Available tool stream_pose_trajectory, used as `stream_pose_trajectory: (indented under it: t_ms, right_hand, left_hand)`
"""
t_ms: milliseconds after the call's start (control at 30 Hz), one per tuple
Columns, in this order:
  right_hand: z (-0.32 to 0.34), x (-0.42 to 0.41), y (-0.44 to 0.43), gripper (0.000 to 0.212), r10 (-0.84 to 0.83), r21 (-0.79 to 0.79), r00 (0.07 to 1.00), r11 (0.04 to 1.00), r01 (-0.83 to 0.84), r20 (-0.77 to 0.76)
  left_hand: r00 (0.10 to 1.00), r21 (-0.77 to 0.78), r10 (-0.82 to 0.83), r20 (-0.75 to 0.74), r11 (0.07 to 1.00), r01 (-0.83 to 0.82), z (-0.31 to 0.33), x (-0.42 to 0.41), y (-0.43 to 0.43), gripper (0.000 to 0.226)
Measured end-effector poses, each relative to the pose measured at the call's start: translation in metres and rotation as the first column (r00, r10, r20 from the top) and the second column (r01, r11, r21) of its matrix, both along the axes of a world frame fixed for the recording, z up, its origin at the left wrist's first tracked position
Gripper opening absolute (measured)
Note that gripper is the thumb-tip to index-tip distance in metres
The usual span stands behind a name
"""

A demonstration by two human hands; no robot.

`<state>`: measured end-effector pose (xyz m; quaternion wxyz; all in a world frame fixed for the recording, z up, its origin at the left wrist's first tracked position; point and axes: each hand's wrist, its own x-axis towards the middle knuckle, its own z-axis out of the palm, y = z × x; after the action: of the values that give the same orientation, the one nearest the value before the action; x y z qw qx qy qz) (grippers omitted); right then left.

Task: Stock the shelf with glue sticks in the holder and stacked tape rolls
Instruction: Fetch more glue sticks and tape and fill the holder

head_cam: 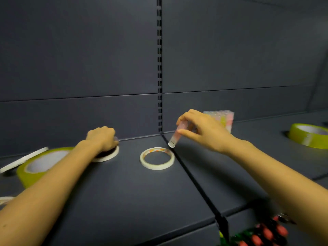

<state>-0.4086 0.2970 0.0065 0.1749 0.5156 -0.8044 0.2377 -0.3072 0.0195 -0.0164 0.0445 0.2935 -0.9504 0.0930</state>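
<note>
My right hand (204,129) pinches a pink translucent glue stick (176,136), tilted with its lower end just above the shelf (124,192). Behind that hand stands a clear holder (225,119) with pale glue sticks in it. My left hand (103,138) is curled over a thin cream tape roll (109,156) lying flat near the back panel; whether the fingers grip it is hidden. Another thin cream tape roll (157,160) lies flat between my hands. A wide yellow-green tape roll (37,166) lies under my left forearm, and a second one (308,135) sits at the far right.
A thin white roll (23,159) leans at the far left, and a white roll edge (5,199) shows at the left border. A seam (193,178) divides the two shelf boards. Red and green items (262,233) lie below at the front right.
</note>
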Motion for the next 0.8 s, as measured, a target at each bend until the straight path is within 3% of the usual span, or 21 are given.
stream_pose_trajectory:
  t_ms: [100, 233, 400, 500, 633, 800]
  right_hand:
    - [-0.004, -0.012, 0.043, 0.023, -0.157, -0.013, 0.987, 0.987, 0.157, -0.015]
    - [-0.003, -0.037, 0.09, 0.019, -0.336, -0.084, 0.94, 0.937, 0.341, 0.067]
    - [0.002, -0.072, 0.117, 0.023, -0.401, -0.119, 0.911, 0.904, 0.41, 0.093]
    - [0.001, -0.092, 0.126, 0.027, -0.421, -0.073, 0.904, 0.902, 0.426, 0.076]
    - [0.003, -0.117, 0.136, 0.03, -0.384, -0.014, 0.922, 0.923, 0.385, 0.058]
    - [0.003, -0.146, 0.144, 0.029, -0.292, 0.009, 0.955, 0.957, 0.292, 0.045]
  left_hand:
    - [0.998, -0.01, -0.016, -0.056, 1.0, 0.016, 0.006, -0.005, 0.005, 0.03]
    - [0.943, -0.026, -0.12, -0.309, 0.993, 0.118, 0.028, -0.01, 0.032, 0.025]
    - [0.782, 0.004, -0.297, -0.549, 0.934, 0.358, 0.053, -0.025, 0.088, 0.026]
    - [0.662, 0.101, -0.358, -0.658, 0.829, 0.55, 0.06, -0.036, 0.132, 0.021]
    - [0.562, 0.102, -0.439, -0.701, 0.718, 0.688, 0.063, -0.061, 0.194, 0.02]
    - [0.558, 0.044, -0.486, -0.672, 0.726, 0.686, 0.049, -0.112, 0.241, 0.024]
